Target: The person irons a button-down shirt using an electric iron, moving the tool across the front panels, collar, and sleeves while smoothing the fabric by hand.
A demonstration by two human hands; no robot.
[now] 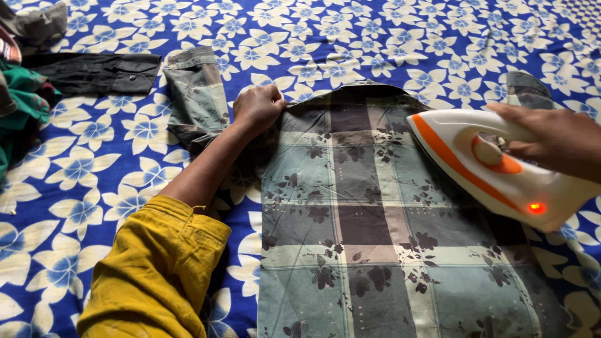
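Head view
Landmark: the checked shirt [375, 213], grey-green and brown squares printed with dark flowers, lies flat and spread across the middle and lower right of the frame.
Surface: a blue sheet with white flowers [113, 156] lies under the shirt and shows on every side of it; what carries the sheet cannot be told.
Left hand: the left hand [258, 107] rests at the shirt's upper left edge, near the shoulder, fingers curled shut on a pinch of the cloth.
Left arm: a yellow sleeve [156, 269], pushed up the forearm, runs along the shirt's left side.
Right hand: the right hand [554, 139] is at the shirt's upper right, fingers wrapped closed around the handle of the iron.
Iron: the white and orange iron [494, 169] is over the shirt's upper right part, nose aimed toward the shirt's middle, a small red lamp glowing near its heel. Whether its sole presses the cloth cannot be told.
Hands to each other: well apart, one at each upper side of the shirt, the shirt's top edge between them.
Shirt sleeve: one sleeve [197, 97] is folded out to the left, just beside the left hand.
Other clothes: a dark garment [94, 72] and a green bundle [22, 103] lie well left of the shirt.
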